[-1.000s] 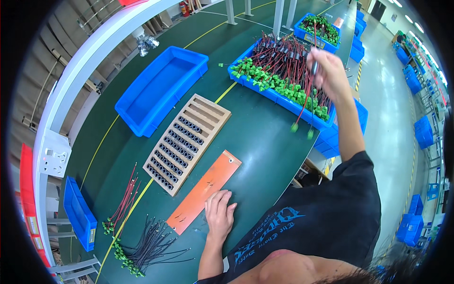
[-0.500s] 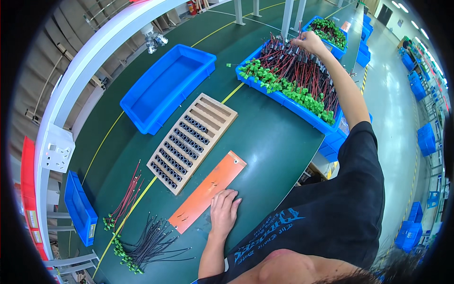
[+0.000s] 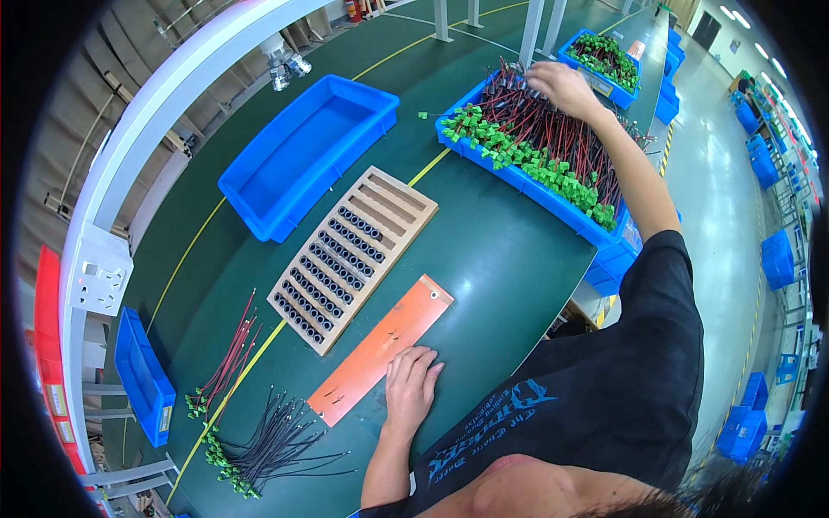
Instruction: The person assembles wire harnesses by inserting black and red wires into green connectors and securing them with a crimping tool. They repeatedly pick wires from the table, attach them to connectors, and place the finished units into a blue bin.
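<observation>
My right hand (image 3: 561,89) reaches over the far end of a blue bin (image 3: 524,183) heaped with red and black wires (image 3: 557,138). Green connectors (image 3: 553,177) line the wires' near ends. Its fingers curl down into the dark far ends; what they pinch, if anything, is hidden. My left hand (image 3: 413,384) lies on the table with fingers loosely stretched, touching the edge of a flat orange board (image 3: 393,332). Beyond the board stands a slotted wooden tray (image 3: 393,216), several rows filled with small black cylindrical parts (image 3: 324,289).
Bunches of red wires (image 3: 237,345) and black wires (image 3: 276,449) with green connectors lie at the left. A large blue bin (image 3: 302,155) sits behind the tray, a smaller one (image 3: 142,380) far left. Another filled bin (image 3: 600,65) stands beyond the wire bin, near metal posts (image 3: 531,34).
My right hand has shifted slightly left and lower over the wires, and its fingers have turned down. The left hand stays in place. The view has shifted a little.
</observation>
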`<state>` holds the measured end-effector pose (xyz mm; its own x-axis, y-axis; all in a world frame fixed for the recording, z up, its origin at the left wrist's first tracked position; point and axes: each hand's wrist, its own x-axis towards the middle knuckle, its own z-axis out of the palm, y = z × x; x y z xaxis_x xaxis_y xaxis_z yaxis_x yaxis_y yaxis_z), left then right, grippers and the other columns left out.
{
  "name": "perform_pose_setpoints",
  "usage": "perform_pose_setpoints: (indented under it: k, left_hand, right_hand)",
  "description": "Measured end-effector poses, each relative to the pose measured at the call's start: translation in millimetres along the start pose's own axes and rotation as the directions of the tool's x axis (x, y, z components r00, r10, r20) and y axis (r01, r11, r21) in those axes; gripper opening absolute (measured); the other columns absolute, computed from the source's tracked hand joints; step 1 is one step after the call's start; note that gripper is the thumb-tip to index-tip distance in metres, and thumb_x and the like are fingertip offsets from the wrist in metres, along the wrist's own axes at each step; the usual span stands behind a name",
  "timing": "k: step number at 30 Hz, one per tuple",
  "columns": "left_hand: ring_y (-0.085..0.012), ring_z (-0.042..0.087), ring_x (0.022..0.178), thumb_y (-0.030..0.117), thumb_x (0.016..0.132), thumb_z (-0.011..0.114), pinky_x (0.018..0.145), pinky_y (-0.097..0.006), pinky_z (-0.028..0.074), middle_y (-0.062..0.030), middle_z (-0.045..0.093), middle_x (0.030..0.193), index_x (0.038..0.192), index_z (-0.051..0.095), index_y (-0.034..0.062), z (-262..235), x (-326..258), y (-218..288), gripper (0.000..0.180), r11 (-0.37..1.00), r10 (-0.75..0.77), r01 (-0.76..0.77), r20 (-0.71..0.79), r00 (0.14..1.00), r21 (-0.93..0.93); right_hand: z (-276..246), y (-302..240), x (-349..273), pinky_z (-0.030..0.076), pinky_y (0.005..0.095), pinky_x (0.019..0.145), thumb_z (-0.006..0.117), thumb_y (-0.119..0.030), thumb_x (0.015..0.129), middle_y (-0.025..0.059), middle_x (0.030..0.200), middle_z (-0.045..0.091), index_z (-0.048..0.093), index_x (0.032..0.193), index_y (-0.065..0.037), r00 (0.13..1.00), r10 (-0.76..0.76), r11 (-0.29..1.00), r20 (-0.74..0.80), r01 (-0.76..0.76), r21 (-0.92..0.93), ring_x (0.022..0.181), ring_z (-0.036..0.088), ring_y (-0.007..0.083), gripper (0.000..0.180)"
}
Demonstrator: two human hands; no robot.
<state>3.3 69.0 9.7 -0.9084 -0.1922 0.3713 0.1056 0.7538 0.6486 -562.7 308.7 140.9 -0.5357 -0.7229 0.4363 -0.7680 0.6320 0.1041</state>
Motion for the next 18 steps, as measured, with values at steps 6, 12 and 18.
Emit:
perform_pose_setpoints:
  k: [6, 12, 18]
  left_hand:
    - [-0.031, 0.065, 0.105, 0.011, 0.083, 0.08, 0.09, -0.042, 0.05, -0.0114, 0.069, 0.108, 0.101, 0.072, 0.0019, 0, -1, -3, 0.021, 0.999, 0.017, -0.018, 0.011, 1.0, 0.026]
    - [-0.0313, 0.065, 0.105, 0.01, 0.083, 0.08, 0.089, -0.042, 0.05, -0.0115, 0.069, 0.108, 0.099, 0.073, 0.0019, 1, -2, -3, 0.019, 0.999, 0.021, -0.021, 0.015, 1.0, 0.025]
    - [-0.0308, 0.066, 0.105, 0.009, 0.084, 0.079, 0.089, -0.042, 0.049, -0.0113, 0.069, 0.108, 0.099, 0.073, 0.0026, 4, -5, -1, 0.017, 0.998, 0.032, -0.033, 0.009, 0.999, 0.047]
  right_hand:
    - [13, -23, -27, 0.029, 0.0582, 0.12, 0.04, -0.046, 0.109, 0.0052, 0.155, 0.05, 0.057, 0.145, -0.015, 0.956, 0.083, 0.983, 0.282, -0.031, -0.183, 0.149, 0.038, 0.0267, 0.05]
    - [-8, -13, -35, 0.034, 0.0516, 0.118, 0.047, -0.041, 0.108, 0.0114, 0.151, 0.053, 0.059, 0.141, -0.01, 0.994, 0.086, 0.996, 0.068, -0.086, 0.004, 0.144, 0.045, 0.0307, 0.048]
    - [-64, -4, -147, 0.048, 0.0381, 0.103, 0.06, -0.013, 0.103, 0.017, 0.131, 0.064, 0.065, 0.126, -0.001, 0.674, 0.379, 0.925, -0.634, -0.256, 0.281, 0.123, 0.061, 0.0306, 0.027]
